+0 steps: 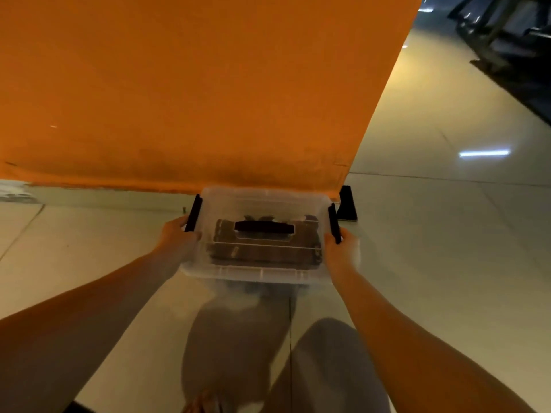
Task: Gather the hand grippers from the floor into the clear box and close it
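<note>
The clear box (259, 234) sits on the pale tiled floor (432, 234), its far edge touching the foot of the orange panel (193, 84), and everything else is easiest placed from it. The person's left hand (179, 236) is on the box's left end, fingers curled around the black latch (193, 213) there; the right hand (340, 248) is pressed to the right end beside the other black latch (334, 223). Both latches stand flared away from the walls, so I judge they are not yet snapped down and the hands are placed to press them home together.

The lid (262, 201) lies on top, translucent and ribbed, with a black carry handle (264, 227) at its centre. Through the cloudy plastic show dark shapes, probably the hand grippers (262, 251), too blurred to count. Just beyond the box's right far corner a dark wedge-shaped foot (347, 204) rests on the glossy tiles. Below the box, nearer me, grey trouser knees (328, 353) bend toward it.
</note>
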Demonstrator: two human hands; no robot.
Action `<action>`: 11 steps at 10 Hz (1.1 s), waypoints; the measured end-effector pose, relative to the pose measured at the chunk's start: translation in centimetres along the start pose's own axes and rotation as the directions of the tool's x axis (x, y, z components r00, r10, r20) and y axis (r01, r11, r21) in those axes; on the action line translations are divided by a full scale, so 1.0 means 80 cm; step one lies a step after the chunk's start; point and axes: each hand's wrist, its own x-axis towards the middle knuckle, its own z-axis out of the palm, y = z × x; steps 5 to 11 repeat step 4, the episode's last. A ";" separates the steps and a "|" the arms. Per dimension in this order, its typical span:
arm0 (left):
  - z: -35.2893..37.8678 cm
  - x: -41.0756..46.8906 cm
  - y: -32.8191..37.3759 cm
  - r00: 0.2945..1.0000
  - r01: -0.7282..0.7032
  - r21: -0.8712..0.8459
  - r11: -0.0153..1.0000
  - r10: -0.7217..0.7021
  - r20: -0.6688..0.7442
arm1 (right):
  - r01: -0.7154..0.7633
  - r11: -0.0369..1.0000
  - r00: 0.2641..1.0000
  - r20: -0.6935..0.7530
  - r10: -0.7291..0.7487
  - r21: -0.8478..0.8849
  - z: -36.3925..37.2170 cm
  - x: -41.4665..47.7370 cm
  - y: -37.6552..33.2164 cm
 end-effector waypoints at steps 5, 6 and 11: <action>0.024 0.002 0.032 0.984 -0.100 0.403 0.910 0.152 -0.098 | -0.043 0.996 0.983 0.176 0.057 -0.081 -0.030 0.007 -0.012; 0.024 0.002 0.032 0.984 -0.100 0.403 0.910 0.152 -0.098 | -0.043 0.996 0.983 0.176 0.057 -0.081 -0.030 0.007 -0.012; 0.024 0.002 0.032 0.984 -0.100 0.403 0.910 0.152 -0.098 | -0.043 0.996 0.983 0.176 0.057 -0.081 -0.030 0.007 -0.012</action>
